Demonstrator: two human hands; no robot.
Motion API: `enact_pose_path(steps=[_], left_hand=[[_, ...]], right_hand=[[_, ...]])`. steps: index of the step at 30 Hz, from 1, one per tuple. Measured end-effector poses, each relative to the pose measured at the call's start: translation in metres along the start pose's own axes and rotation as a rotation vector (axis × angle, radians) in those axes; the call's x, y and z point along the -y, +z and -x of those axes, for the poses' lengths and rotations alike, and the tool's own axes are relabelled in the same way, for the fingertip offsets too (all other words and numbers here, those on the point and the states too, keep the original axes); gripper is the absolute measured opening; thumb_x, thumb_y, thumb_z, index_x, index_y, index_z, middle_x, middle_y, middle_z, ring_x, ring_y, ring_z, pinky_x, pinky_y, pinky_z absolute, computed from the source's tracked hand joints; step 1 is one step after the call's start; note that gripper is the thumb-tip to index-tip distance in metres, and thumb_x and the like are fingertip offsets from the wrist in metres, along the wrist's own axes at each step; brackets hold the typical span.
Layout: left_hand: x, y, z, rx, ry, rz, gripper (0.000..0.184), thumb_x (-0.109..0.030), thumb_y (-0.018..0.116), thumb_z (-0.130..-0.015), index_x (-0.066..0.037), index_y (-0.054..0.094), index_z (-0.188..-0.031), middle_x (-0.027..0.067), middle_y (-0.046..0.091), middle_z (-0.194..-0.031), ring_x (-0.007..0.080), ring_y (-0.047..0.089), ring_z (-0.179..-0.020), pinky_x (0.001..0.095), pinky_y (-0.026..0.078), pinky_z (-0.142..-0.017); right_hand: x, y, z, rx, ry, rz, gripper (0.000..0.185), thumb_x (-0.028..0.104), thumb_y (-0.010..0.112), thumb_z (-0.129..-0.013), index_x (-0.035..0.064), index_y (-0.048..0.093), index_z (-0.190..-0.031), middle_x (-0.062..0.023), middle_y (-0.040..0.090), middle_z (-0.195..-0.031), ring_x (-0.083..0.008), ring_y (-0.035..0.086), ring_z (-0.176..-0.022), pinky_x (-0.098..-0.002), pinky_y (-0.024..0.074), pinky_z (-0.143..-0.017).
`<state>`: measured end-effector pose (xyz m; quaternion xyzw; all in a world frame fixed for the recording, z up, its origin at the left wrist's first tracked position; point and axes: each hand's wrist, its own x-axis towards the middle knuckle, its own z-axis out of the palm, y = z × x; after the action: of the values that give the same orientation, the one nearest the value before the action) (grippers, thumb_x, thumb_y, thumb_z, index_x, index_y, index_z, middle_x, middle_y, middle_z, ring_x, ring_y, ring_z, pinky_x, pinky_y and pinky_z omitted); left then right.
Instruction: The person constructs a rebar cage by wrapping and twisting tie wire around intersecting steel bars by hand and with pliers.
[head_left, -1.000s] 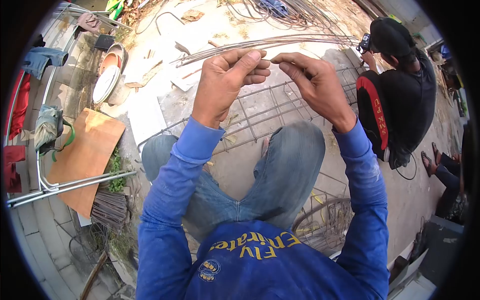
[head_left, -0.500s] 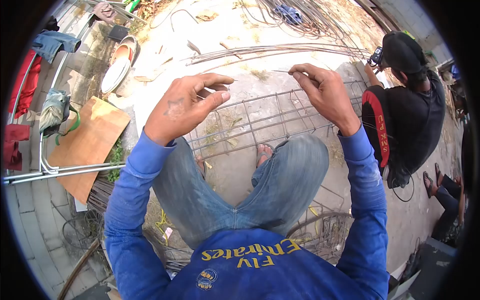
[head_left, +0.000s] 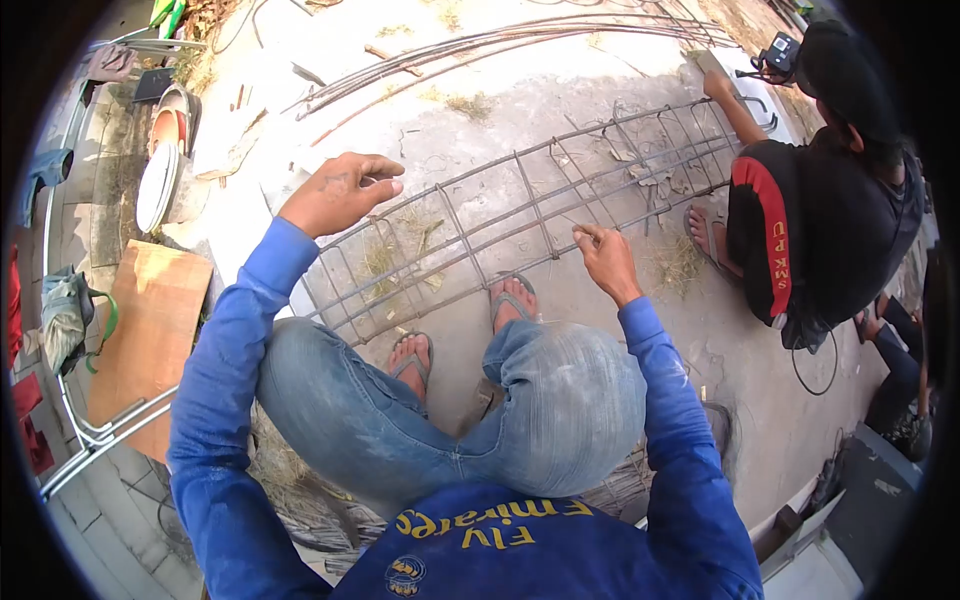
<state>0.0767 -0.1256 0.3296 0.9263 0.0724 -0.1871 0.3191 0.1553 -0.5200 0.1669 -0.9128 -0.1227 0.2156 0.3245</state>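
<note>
My left hand (head_left: 345,192) hangs above the left part of a long rebar cage (head_left: 462,235). Its thumb and fingers are loosely curled with a gap between them, and nothing shows in them. Lower and to the right, my right hand (head_left: 608,262) pinches a thin wire (head_left: 570,219), only faintly visible, close to the cage's near bar. The cage, of long bars with square stirrups, lies on the ground in front of my sandalled feet (head_left: 512,298).
A person (head_left: 840,190) in dark clothes squats at right, one hand near the cage's far end. Long loose bars (head_left: 470,50) lie beyond it. At left are a wooden board (head_left: 150,340), metal tubes (head_left: 110,430) and basins (head_left: 160,185). Another person's legs (head_left: 890,350) show at far right.
My hands have moved apart; the right one has come down toward the cage, the left has shifted left. My view has turned, showing more of the cage. The other person's arm now reaches to its end.
</note>
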Motion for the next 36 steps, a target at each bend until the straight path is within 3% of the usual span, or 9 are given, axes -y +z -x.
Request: enact_pose_path(steps=[6,11,14,17,20,24,26,31,36], left_hand=[[0.055,0.119,-0.163,0.103,0.039,-0.215,0.057,-0.036,0.072,-0.093,-0.009,0.061,-0.142,0.0199,0.065,-0.137,0.0383,0.061,-0.126,0.0441,0.050,-0.108],[0.074,0.202,-0.247,0.036,0.103,0.041,0.061,-0.030,0.077,-0.090,-0.010,0.060,-0.145,0.0221,0.064,-0.138,0.0368,0.065,-0.121,0.0427,0.051,-0.107],[0.086,0.217,-0.264,0.097,0.180,0.226,0.059,-0.029,0.077,-0.090,-0.012,0.062,-0.144,0.0217,0.068,-0.133,0.0309,0.073,-0.100,0.0395,0.057,-0.095],[0.092,0.210,-0.254,0.140,0.063,0.380,0.054,-0.031,0.076,-0.091,-0.014,0.066,-0.141,0.0185,0.074,-0.122,0.0220,0.071,-0.075,0.0367,0.059,-0.078],[0.080,0.204,-0.245,0.205,-0.097,0.590,0.046,-0.033,0.074,-0.094,-0.017,0.069,-0.137,0.0180,0.075,-0.120,0.0264,0.075,-0.100,0.0405,0.059,-0.086],[0.092,0.217,-0.251,0.166,-0.043,0.507,0.048,-0.039,0.072,-0.095,-0.013,0.070,-0.135,0.0131,0.078,-0.106,0.0179,0.070,-0.071,0.0328,0.056,-0.064],[0.095,0.218,-0.258,0.147,-0.052,0.534,0.050,-0.042,0.072,-0.095,-0.010,0.072,-0.132,0.0109,0.078,-0.100,0.0156,0.064,-0.060,0.0302,0.052,-0.053],[0.096,0.205,-0.269,0.324,-0.301,0.820,0.056,-0.049,0.071,-0.095,-0.004,0.071,-0.128,0.0089,0.073,-0.100,0.0098,0.052,-0.055,0.0232,0.039,-0.040],[0.100,0.208,-0.276,0.393,-0.394,0.945,0.061,-0.050,0.075,-0.093,0.001,0.068,-0.126,0.0086,0.070,-0.107,0.0085,0.049,-0.062,0.0208,0.036,-0.041]], right_hand=[[-0.001,0.071,-0.024,-0.098,-0.022,0.070,0.031,0.021,0.071,-0.092,0.0020,0.075,-0.116,-0.0261,0.073,-0.104,-0.0415,0.071,-0.097,-0.0475,0.0553,-0.085],[-0.013,0.104,-0.035,-0.152,0.003,0.067,0.028,0.016,0.072,-0.090,0.0034,0.076,-0.115,-0.0225,0.073,-0.103,-0.0415,0.071,-0.094,-0.0477,0.0555,-0.082],[-0.012,0.098,-0.037,-0.081,0.078,-0.011,0.027,0.016,0.072,-0.090,0.0053,0.077,-0.114,-0.0216,0.074,-0.099,-0.0413,0.070,-0.092,-0.0469,0.0555,-0.080],[-0.012,0.084,-0.045,0.029,0.101,-0.041,0.027,0.016,0.073,-0.089,0.0064,0.078,-0.114,-0.0230,0.073,-0.097,-0.0418,0.070,-0.092,-0.0463,0.0554,-0.079],[-0.010,0.080,-0.046,0.082,0.083,-0.033,0.027,0.018,0.070,-0.092,0.0054,0.077,-0.114,-0.0259,0.072,-0.101,-0.0434,0.070,-0.095,-0.0462,0.0547,-0.081],[-0.005,0.054,-0.065,0.126,0.161,-0.130,0.031,0.020,0.058,-0.100,0.0035,0.075,-0.119,-0.0305,0.071,-0.109,-0.0442,0.070,-0.100,-0.0457,0.0529,-0.087],[-0.005,0.031,-0.082,0.062,0.099,-0.070,0.035,0.021,0.050,-0.104,0.0020,0.073,-0.120,-0.0307,0.071,-0.099,-0.0426,0.070,-0.095,-0.0460,0.0513,-0.087],[0.036,-0.012,-0.134,0.010,0.024,0.053,0.027,0.018,0.053,-0.101,0.0034,0.073,-0.113,-0.0186,0.064,-0.072,-0.0347,0.066,-0.072,-0.0448,0.0503,-0.073],[0.079,-0.013,-0.192,0.093,-0.240,0.362,0.022,0.020,0.061,-0.095,0.0140,0.078,-0.108,-0.0170,0.072,-0.079,-0.0347,0.070,-0.075,-0.0449,0.0532,-0.070]])
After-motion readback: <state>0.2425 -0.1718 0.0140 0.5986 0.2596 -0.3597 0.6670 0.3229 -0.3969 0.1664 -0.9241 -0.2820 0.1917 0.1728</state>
